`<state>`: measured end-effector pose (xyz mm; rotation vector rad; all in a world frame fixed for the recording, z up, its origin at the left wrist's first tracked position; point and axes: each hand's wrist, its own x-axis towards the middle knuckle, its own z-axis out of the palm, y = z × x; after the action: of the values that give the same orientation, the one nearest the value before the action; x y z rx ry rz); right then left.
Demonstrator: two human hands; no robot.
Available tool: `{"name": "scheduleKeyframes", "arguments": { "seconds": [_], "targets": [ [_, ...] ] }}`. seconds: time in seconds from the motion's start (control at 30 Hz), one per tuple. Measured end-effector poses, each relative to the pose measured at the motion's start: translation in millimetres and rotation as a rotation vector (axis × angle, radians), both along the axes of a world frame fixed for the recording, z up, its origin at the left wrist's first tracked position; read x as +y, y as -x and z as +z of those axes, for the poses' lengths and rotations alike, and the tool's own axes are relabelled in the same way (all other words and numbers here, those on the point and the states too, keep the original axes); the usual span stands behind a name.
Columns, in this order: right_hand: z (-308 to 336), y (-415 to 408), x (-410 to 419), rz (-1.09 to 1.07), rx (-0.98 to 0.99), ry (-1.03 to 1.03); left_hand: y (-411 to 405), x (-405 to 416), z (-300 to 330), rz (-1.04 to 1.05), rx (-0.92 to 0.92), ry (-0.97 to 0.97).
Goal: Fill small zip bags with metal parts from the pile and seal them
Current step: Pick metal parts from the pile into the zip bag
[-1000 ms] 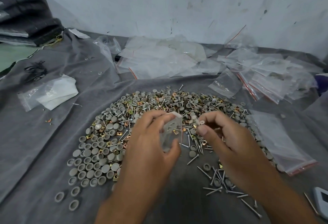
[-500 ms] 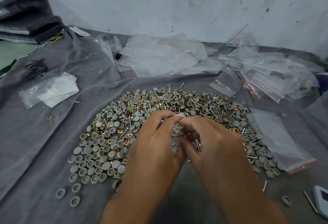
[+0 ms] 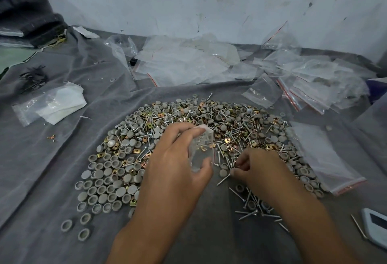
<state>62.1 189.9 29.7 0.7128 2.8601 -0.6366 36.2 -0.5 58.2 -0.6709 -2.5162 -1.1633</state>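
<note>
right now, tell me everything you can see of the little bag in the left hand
The small zip bag is clear, soft plastic, crumpled, and held roughly upright above the pile of parts. The left hand grips it, fingers at its top edge and thumb near its bottom. A few screws and a brass-coloured square clip show inside. Whether its mouth is sealed is unclear.

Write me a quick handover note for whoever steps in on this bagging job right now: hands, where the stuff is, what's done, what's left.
Left hand holds a small zip bag upright over the pile; a few parts show inside, and it looks unsealed.
Right hand is down at the near side of the pile, fingers curled at the screws; whether it grips one I cannot tell.
The pile of grey caps, brass clips and screws lies on the grey cloth.
Spare bags lie by the wall.
Left: add more parts, seal this bag, repeat.
</note>
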Motion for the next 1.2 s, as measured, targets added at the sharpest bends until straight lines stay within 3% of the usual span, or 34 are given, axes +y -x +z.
{"name": "scheduleKeyframes", "arguments": {
  "seconds": [0.13,0.43,1.2],
  "targets": [
    [-6.0,8.2,-10.9,-0.013,0.071,-0.075,0.3,-1.7,-0.5,0.001,-0.013,-0.007],
    [-13.9,14.0,-6.3,0.001,0.069,0.034,0.4,-2.6,0.4,0.006,-0.03,0.0],
    [2.3,2.2,-19.5,0.132,0.111,-0.131,0.0,-4.4,4.3,-0.002,-0.046,0.013]
  ]
}}
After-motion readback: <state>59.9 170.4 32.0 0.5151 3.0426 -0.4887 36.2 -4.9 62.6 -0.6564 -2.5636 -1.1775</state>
